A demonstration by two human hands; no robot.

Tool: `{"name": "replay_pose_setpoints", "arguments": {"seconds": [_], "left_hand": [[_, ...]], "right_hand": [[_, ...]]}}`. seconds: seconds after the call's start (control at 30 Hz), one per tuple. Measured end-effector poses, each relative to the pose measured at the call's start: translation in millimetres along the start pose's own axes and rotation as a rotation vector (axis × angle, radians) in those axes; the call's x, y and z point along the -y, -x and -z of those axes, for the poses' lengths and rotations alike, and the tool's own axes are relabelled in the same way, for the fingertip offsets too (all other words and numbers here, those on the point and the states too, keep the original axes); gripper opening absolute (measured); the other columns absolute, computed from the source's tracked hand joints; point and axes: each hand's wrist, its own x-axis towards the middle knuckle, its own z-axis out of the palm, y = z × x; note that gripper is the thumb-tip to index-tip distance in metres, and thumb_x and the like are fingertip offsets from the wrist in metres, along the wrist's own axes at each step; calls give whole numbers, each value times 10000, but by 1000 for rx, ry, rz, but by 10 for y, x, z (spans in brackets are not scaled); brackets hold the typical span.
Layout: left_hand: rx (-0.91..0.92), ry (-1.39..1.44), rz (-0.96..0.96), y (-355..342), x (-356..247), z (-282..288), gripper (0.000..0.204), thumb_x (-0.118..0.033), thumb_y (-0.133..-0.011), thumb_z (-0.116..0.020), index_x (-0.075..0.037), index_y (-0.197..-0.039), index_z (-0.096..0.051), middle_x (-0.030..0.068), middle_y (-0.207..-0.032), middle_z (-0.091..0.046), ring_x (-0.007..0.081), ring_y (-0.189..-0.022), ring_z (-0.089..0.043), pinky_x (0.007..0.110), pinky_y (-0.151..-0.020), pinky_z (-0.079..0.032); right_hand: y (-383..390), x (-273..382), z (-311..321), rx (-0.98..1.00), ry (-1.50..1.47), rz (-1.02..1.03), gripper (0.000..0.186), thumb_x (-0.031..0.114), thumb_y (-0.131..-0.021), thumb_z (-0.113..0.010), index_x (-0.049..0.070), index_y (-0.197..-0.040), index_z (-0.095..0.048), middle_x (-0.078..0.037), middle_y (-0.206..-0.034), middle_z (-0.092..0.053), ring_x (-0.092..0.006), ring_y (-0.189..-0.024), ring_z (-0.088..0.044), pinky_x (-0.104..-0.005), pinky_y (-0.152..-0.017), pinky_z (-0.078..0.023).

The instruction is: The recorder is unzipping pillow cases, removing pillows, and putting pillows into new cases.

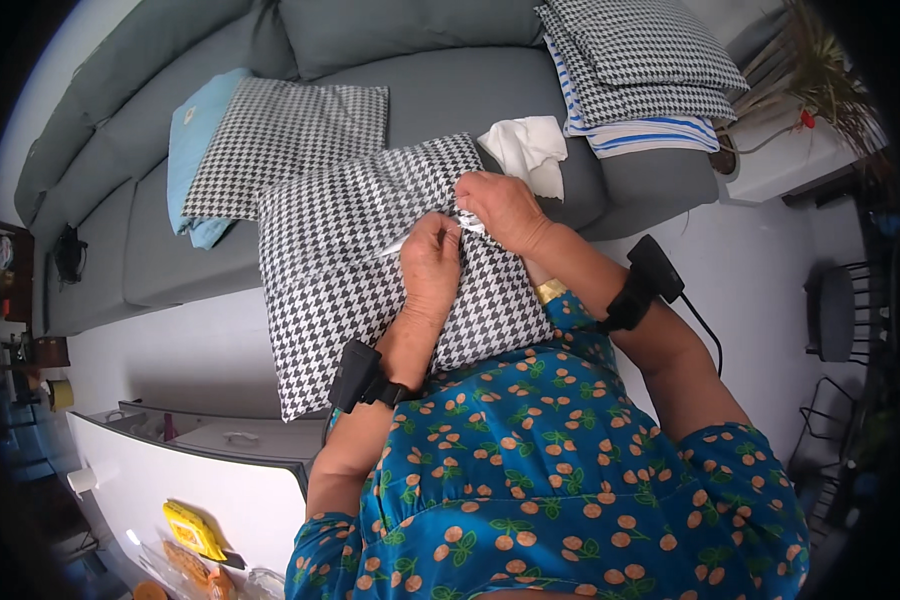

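A black-and-white houndstooth cushion [315,300] lies against my front, tilted, its far part near the sofa. Across its upper face runs a slit with a pale lining showing. My left hand [432,262] is closed in a pinch on the cover's fabric beside this slit. Just to its right and slightly farther away, my right hand [505,212] also has its fingers closed on the cover. A bit of white material shows between the two hands; the fingertips partly hide it. Beyond my right hand, a crumpled white cloth [532,150] rests on the sofa.
A long grey sofa [420,95] spans the far side. On it lie another houndstooth cushion [300,140] over a light-blue one [187,150], and houndstooth cushions [650,45] stacked on blue-striped fabric [655,137]. A white table [180,460] with a yellow pack [193,529] stands near left.
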Motion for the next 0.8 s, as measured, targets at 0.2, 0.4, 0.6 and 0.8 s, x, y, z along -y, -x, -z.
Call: {"name": "replay_pose_setpoints", "arguments": {"seconds": [0.2,0.4,0.6,0.8], "left_hand": [[8,75,126,-33,-4,-17,35,-22,-796,-605,2,-781,-585,158,-689,-608,294,-620,-594,347,-605,-476],[-70,-40,12,-39,-119,-19,65,-37,-782,-606,-1,-741,-572,157,-671,-606,290,-591,-591,348,-585,-473],[-4,220,201,-67,-10,-11,71,-18,-831,-632,-6,-782,-582,16,-664,-606,59,-538,-527,201,-494,-432],[12,271,152,-79,-51,23,78,14,-841,-604,0,-779,-559,22,-679,-586,58,-516,-501,196,-467,-415]], "right_hand": [[126,51,-27,-6,-45,-170,66,75,-825,-550,30,-862,-520,-138,-862,-588,-316,-899,-567,-412,-767,-463],[137,84,17,-147,-43,-101,51,57,-830,-541,38,-865,-509,-138,-831,-580,-328,-833,-559,-422,-735,-461],[185,127,52,-160,-156,-261,112,30,-788,-563,41,-884,-506,-137,-864,-563,-320,-840,-540,-406,-745,-451],[351,242,36,-303,-63,6,87,31,-705,-654,49,-760,-589,-75,-867,-520,-261,-916,-486,-355,-804,-431]]}}
